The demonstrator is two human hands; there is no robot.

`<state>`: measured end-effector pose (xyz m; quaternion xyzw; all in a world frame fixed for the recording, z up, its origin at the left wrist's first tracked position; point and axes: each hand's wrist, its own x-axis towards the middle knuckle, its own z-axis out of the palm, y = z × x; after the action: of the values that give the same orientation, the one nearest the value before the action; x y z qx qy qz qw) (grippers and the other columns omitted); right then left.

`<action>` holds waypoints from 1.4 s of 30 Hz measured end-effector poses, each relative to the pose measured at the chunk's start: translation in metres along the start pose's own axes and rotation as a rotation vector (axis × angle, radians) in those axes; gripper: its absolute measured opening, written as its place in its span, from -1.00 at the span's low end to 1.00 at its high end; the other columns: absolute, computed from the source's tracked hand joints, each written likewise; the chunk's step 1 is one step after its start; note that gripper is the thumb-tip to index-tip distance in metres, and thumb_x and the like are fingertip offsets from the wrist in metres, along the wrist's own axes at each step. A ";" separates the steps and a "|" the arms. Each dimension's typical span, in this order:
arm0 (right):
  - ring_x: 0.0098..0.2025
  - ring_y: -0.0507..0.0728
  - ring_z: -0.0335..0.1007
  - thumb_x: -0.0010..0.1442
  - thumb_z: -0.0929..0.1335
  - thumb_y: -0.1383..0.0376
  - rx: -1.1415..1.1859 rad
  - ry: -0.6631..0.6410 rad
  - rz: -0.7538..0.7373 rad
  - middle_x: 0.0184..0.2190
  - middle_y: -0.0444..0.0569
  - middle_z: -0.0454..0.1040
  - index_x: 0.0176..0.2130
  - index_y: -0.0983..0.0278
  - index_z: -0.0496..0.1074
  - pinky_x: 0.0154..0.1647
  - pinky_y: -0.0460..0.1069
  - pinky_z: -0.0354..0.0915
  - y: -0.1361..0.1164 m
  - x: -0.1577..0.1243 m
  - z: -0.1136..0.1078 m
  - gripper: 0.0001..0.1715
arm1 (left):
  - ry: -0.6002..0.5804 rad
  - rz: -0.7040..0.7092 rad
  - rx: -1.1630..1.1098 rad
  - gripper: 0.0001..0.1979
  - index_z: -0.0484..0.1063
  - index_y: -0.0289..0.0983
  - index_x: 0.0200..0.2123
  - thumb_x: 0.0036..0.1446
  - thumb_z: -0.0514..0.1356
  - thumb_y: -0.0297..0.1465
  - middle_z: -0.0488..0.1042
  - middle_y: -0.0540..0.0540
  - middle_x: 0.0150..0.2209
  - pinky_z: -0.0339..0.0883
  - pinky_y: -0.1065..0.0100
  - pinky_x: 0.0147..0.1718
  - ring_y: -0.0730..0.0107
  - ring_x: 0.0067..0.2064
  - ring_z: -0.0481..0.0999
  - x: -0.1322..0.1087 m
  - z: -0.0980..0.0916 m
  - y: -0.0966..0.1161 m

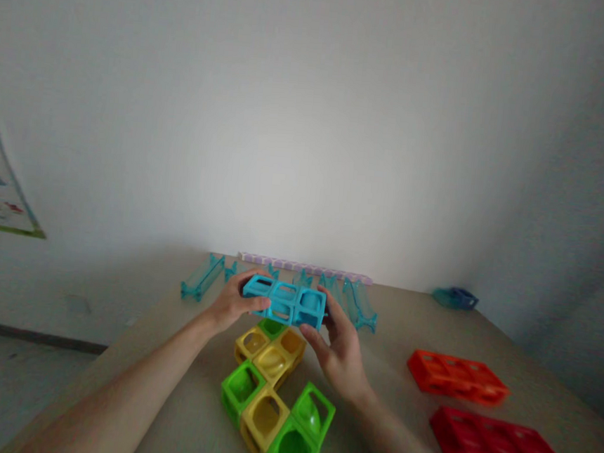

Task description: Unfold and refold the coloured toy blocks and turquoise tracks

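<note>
Over joined green-and-yellow blocks (pixel 267 412) on the counter (pixel 184 421), gripped a blue block row (pixel 284 301) by opposite ends with left hand (pixel 229 306) and right hand (pixel 342 353); beyond, faced translucent blue pieces (pixel 204 278), perhaps six, partly hidden, then a patterned strip (pixel 303 267) along the wall (pixel 309 149).

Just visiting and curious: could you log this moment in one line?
left hand: holds blue block | right hand: holds its other end | table: green-yellow blocks below, orange block, red block right

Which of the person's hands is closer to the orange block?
The right hand: it holds the right end of the blue block, off to the left of the orange block. The left hand is farther away, gripping the blue block's left end.
</note>
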<state>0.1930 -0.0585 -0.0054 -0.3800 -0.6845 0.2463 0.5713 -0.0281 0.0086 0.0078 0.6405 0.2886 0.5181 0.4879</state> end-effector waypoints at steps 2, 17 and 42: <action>0.01 0.19 0.32 0.17 0.33 0.36 -0.120 -0.017 -0.087 0.07 0.08 0.31 0.20 0.17 0.19 -0.01 0.09 0.31 -0.004 0.002 -0.003 -0.37 | -0.013 -0.049 -0.040 -0.59 0.42 -0.30 -0.18 -0.09 0.31 -0.21 0.34 0.02 -0.50 0.16 0.49 -0.61 0.50 -0.54 0.28 0.000 0.000 -0.001; -0.21 0.12 0.43 0.03 0.34 0.48 -0.057 0.061 0.042 -0.21 -0.01 0.45 -0.01 0.22 0.34 -0.24 -0.02 0.39 0.000 0.003 -0.001 -0.50 | -0.155 -0.066 0.061 -0.60 0.42 -0.29 -0.18 -0.09 0.31 -0.23 0.39 0.00 -0.43 0.19 0.49 -0.56 0.50 -0.51 0.33 -0.002 0.006 0.000; -0.12 0.14 0.35 0.12 0.35 0.43 -0.072 -0.023 -0.101 -0.05 0.03 0.33 0.01 0.14 0.21 -0.13 0.06 0.36 0.001 0.001 0.000 -0.52 | -0.051 -0.030 0.009 -0.64 0.37 -0.32 -0.17 0.02 0.25 -0.23 0.35 0.00 -0.48 0.22 0.47 -0.66 0.49 -0.56 0.33 0.001 0.004 -0.001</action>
<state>0.1937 -0.0572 -0.0056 -0.3625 -0.7176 0.1967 0.5612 -0.0238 0.0084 0.0069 0.6512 0.2880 0.4931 0.4999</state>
